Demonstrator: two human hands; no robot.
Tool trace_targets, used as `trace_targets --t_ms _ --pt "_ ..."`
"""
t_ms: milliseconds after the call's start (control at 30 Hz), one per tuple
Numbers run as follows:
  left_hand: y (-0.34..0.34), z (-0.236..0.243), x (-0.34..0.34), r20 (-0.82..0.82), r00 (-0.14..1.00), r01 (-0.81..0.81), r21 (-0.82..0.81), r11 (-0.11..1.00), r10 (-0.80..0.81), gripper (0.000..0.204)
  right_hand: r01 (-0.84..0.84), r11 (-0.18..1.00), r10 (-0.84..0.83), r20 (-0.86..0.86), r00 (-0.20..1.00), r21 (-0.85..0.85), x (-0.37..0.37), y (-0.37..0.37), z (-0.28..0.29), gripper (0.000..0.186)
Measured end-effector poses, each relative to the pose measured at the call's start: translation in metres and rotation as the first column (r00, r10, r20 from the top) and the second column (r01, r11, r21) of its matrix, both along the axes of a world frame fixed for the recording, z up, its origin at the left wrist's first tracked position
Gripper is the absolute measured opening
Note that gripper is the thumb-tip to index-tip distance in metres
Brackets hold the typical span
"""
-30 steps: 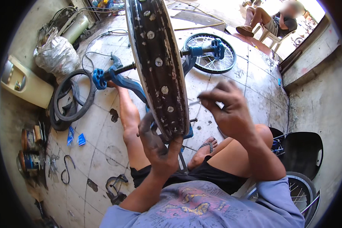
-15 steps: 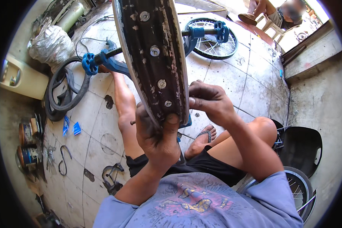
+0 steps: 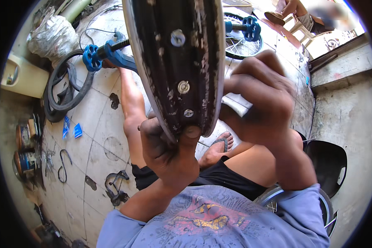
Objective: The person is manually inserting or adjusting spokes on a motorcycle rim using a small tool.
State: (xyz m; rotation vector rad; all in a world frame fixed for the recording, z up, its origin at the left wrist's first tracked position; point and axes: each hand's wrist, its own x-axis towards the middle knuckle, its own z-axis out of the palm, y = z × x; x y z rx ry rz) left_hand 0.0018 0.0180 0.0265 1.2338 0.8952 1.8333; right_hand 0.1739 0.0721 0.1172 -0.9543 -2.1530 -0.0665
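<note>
At centre, wheel rim [image 3: 192, 64], left hand [image 3: 169, 155] pinching its bottom, right hand [image 3: 268, 105] alongside, hold unclear

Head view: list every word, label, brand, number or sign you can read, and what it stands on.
No text can be read.
Blue packets: any printing is too small.
Stacked containers at left: labels too small and blurred.
Shirt: coloured print, no legible words.
Wheel rim: no lettering I can make out.

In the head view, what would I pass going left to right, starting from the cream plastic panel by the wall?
Cream plastic panel, blue packets, blue star-shaped knob, wheel rim, right hand, black plastic panel.
</note>
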Motion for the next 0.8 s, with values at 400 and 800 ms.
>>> trace_targets --t_ms 400,800 --pt "-0.007 0.002 -0.006 -0.119 0.989 0.082 -0.033 0.996 -0.085 0.052 0.067 0.859 -0.338 -0.464 0.818 -0.508 0.003 -0.005 -0.060 0.020" --pt "0.012 -0.061 -0.042 -0.904 0.424 0.014 0.074 0.997 0.062 0.039 0.082 0.642 -0.415 -0.256 0.873 -0.762 0.014 -0.008 -0.091 0.022"
